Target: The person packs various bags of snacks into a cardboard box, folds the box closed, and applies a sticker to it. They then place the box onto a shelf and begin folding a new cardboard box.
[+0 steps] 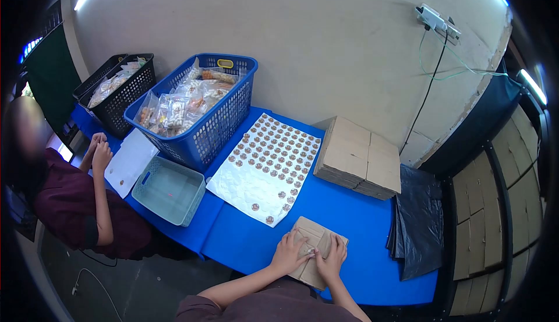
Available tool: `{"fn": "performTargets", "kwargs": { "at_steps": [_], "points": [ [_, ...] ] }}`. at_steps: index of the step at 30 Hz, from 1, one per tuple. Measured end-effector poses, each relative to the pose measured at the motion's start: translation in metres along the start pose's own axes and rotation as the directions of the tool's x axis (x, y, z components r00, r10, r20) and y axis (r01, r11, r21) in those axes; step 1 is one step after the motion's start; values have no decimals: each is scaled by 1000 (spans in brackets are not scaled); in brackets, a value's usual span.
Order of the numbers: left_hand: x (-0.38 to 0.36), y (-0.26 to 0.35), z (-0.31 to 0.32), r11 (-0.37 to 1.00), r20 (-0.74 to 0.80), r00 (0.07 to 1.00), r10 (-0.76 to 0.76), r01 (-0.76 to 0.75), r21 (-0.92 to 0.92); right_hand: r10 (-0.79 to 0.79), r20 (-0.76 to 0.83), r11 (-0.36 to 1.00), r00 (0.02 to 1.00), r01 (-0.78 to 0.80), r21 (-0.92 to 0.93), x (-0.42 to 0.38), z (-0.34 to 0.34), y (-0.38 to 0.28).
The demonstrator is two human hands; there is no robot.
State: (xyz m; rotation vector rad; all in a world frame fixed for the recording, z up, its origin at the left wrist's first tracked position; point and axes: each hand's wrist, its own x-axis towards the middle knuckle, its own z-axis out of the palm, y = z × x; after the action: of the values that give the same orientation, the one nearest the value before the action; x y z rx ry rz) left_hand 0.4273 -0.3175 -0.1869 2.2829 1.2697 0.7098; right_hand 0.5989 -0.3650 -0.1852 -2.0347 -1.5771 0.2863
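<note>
A small folded cardboard box [310,229] lies at the near edge of the blue table, below the sticker sheet. My left hand [289,253] rests on its left part, fingers spread over the cardboard. On its right part lies my right hand [331,258], with thumb and fingertips near a small pale spot at the middle, too small to make out. The white sheet of round brown stickers [271,167] lies just beyond the box. A stack of flat cardboard boxes [358,156] stands at the back right.
A blue basket [230,103] and black baskets [125,89] hold filled plastic bags. A grey-green tray [169,191] sits near a co-worker [87,205] at left. Black plastic bags [416,223] hang over the table's right side. Shelves of cardboard [477,223] stand beyond.
</note>
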Motion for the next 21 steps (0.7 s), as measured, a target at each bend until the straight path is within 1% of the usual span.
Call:
{"fn": "performTargets", "kwargs": {
  "at_steps": [1, 2, 4, 5, 7, 8, 11, 13, 18, 21],
  "points": [
    [0, -1, 0, 1000, 1, 1000, -6, 6, 5, 10, -9, 995, 1000, -9, 99, 1, -1, 1],
    [0, -1, 1, 1000, 1, 1000, -13, 13, 8, 9, -11, 995, 1000, -8, 98, 0, -3, 0],
    [0, -2, 2, 1000, 10, 1000, -9, 9, 20, -7, 52, 993, 999, 1, 120, -3, -12, -7],
    [0, -3, 2, 999, 20, 1000, -7, 6, 34, -4, 47, 993, 999, -2, 119, -5, -11, -5],
    [1, -1, 2, 999, 29, 1000, -6, 5, 32, -42, 68, 999, 997, 41, 27, -11, -6, 1],
    [1, 0, 2, 999, 34, 999, -13, 12, 32, -43, 66, 999, 997, 41, 26, -13, -5, 3],
    [-1, -5, 8, 998, 12, 1000, 4, -4, 59, -31, 47, 999, 998, 31, 15, -12, -1, 0],
    [2, -5, 5, 998, 11, 1000, 16, -16, 58, 5, 62, 996, 998, 0, -84, -12, 1, -6],
    [1, 1, 0, 1000, 27, 1000, -3, 2, 27, -15, 85, 996, 996, 22, -89, -12, -4, -9],
    [1, 0, 2, 998, 28, 1000, 1, -2, 57, -33, 110, 996, 993, 42, -77, -11, -10, -11]
  ]
}}
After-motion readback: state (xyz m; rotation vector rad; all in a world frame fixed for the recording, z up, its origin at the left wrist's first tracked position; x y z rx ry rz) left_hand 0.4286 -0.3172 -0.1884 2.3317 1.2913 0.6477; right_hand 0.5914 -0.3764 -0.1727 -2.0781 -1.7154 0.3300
